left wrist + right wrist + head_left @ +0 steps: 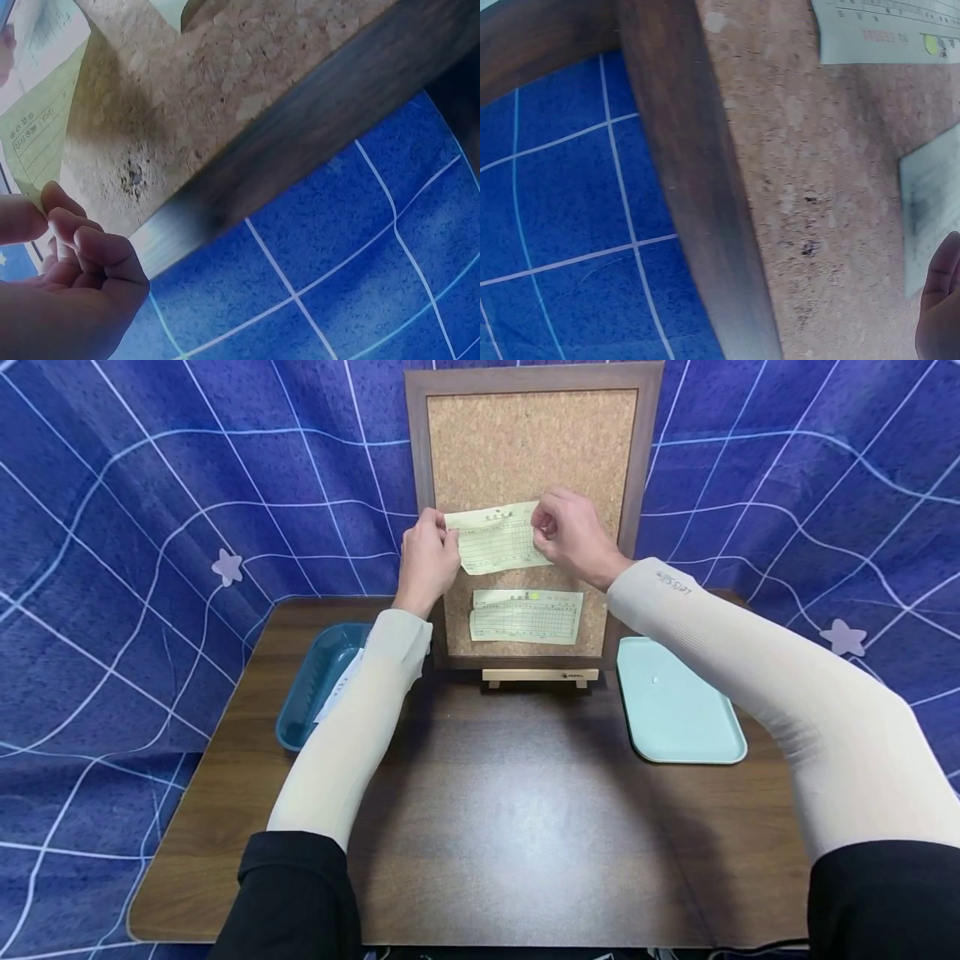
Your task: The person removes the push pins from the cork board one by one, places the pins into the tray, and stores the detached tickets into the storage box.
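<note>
A pale green printed form (pixel 497 545) lies at a slight tilt across the middle of the framed cork board (pixel 525 452). My left hand (pixel 429 558) pinches its left edge between thumb and forefinger; the left wrist view shows that corner lifted off the cork. At the right end of the same sheet, my right hand (pixel 576 537) grips the paper with curled fingers, partly covering it. Below hangs a second printed form (pixel 527 620), with a yellow-green pushpin (pixel 534 596) at its top edge.
The board stands on a small wooden easel foot (pixel 540 676) on a brown table (pixel 480 827). To the left, partly behind my forearm, a dark teal tray (pixel 300 693) holds a white paper (pixel 341 683). A mint tray (pixel 686 718) at right bears a tiny white piece (pixel 655 680).
</note>
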The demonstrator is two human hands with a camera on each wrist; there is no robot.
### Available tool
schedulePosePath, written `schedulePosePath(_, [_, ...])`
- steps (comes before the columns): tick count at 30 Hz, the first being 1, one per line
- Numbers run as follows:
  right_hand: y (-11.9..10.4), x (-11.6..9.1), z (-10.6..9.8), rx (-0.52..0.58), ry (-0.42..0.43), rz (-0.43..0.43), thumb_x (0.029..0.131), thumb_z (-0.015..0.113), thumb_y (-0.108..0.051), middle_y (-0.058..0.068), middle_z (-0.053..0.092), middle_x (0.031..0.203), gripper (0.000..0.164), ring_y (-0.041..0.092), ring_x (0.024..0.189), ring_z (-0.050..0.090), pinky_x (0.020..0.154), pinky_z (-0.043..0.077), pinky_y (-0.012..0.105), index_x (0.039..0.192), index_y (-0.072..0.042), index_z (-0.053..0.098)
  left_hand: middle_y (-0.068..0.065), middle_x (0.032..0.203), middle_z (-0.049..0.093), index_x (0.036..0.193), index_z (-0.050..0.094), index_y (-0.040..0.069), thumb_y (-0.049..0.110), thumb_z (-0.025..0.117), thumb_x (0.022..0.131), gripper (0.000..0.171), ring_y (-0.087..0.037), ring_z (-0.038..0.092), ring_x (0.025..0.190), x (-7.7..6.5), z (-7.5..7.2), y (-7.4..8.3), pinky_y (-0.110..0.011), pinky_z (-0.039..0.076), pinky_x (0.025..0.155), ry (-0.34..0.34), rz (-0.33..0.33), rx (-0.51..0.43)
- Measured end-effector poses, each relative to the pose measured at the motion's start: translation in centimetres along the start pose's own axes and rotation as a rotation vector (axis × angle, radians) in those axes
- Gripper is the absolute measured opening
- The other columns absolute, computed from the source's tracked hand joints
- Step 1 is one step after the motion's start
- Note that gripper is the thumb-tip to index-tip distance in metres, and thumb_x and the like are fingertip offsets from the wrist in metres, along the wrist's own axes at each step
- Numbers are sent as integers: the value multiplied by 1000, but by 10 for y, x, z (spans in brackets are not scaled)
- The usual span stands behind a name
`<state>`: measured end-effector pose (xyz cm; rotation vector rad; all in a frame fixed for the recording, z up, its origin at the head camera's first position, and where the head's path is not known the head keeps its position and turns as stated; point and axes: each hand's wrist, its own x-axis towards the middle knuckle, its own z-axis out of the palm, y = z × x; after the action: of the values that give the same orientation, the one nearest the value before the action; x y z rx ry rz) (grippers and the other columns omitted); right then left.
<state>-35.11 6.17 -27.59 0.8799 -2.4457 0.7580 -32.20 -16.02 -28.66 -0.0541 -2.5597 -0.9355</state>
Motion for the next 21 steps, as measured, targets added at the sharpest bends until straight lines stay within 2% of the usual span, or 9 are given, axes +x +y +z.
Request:
schedulePosePath(6, [6,-8,-5,-3,-20,21,82,57,2,8,55,88,6,19,79,54,73,43,28,85,0,61,-7,92,67,109,55,2,20,50,97,22,-20,61,85,-3,-7,-7,-33,44,78,19,12,-5])
schedulePosePath(12, [14,-17,-11,-29,-1,26,79,58,1,7,56,85,4,18,76,53,70,42,30,81,-4,59,-8,91,66,107,55,1,19,51,95,22,-23,60,86,-7,-13,-16,-35,44,79,53,16,-2])
schedulePosePath(21, [31,-34,-26,-62,8,78,79,58,-4,7,56,84,5,21,76,52,70,41,33,84,-4,59,-10,91,63,112,54,0,18,46,97,25,-19,59,80,-15,-30,-32,-27,42,67,65,-4,-29])
